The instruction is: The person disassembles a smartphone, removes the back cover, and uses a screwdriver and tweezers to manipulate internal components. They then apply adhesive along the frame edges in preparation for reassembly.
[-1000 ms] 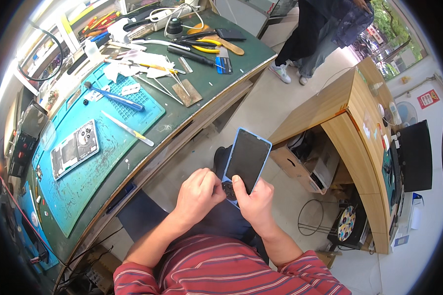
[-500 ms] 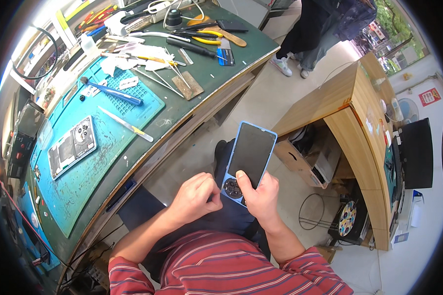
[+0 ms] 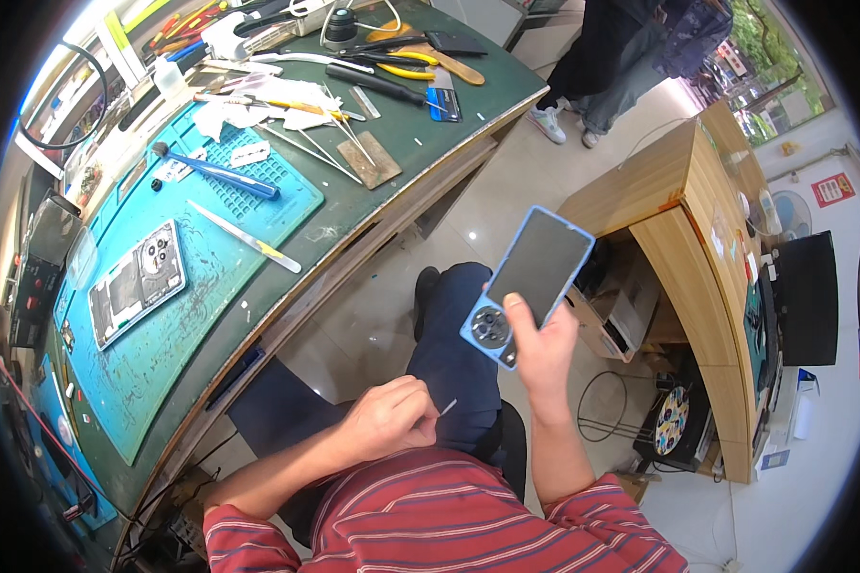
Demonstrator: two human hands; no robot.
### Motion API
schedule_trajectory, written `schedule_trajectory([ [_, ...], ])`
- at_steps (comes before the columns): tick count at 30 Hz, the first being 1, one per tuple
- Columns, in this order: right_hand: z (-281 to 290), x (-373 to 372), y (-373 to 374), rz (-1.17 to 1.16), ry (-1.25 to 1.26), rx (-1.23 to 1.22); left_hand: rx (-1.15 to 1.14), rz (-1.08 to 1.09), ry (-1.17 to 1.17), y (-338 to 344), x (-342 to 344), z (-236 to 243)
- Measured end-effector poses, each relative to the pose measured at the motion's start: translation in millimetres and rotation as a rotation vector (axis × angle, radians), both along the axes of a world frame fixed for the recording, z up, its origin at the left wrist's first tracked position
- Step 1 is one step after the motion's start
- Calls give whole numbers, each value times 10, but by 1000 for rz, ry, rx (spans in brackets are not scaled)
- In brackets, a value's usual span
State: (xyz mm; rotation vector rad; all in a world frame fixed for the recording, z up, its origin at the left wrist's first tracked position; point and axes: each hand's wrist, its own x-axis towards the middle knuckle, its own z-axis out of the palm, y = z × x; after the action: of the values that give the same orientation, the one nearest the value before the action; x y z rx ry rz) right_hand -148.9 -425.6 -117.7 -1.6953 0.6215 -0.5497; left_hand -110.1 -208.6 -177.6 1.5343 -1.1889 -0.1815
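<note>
My right hand grips a blue-rimmed phone back cover by its lower end, thumb on the dark face. A round dark camera island shows beside the thumb. Whether the cover is a separate part cannot be made out. Low over my lap, my left hand is closed in a pinch on a thin pale stick; only its short tip shows. On the blue mat lies an opened phone, its inner parts and camera block exposed.
A pale-bladed knife and a blue-handled brush lie on the mat. Tweezers, white tissue, pliers and a wooden-handled tool crowd the green bench's far end. A wooden desk stands at right; a person's legs are beyond.
My right hand has carried the cover up and to the right, tilting it. The left hand has dropped lower and slightly right, and the thin stick now shows from its fingers.
</note>
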Motion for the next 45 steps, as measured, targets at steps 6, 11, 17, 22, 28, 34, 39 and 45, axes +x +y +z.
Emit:
schedule_trajectory([
  [6,4,10,-183,104,-169,214,81,112,311,-36,15,-159],
  [11,14,13,-207,82,-191,232,-12,15,770,-106,-8,-163],
  [17,-65,9,-262,49,-204,256,-164,26,1206,-313,-18,-203],
  [22,-8,16,-288,33,-195,268,-65,8,1278,-298,58,-283],
  [28,13,24,-296,31,-191,270,51,100,1321,-371,232,-154],
  [34,-117,31,-375,33,-166,262,88,124,1458,-366,493,-643],
  [39,-219,115,-417,26,-153,292,330,248,1217,-573,748,-1095],
  [45,-408,248,-569,-19,-83,257,318,274,1280,-801,1021,-1531],
])
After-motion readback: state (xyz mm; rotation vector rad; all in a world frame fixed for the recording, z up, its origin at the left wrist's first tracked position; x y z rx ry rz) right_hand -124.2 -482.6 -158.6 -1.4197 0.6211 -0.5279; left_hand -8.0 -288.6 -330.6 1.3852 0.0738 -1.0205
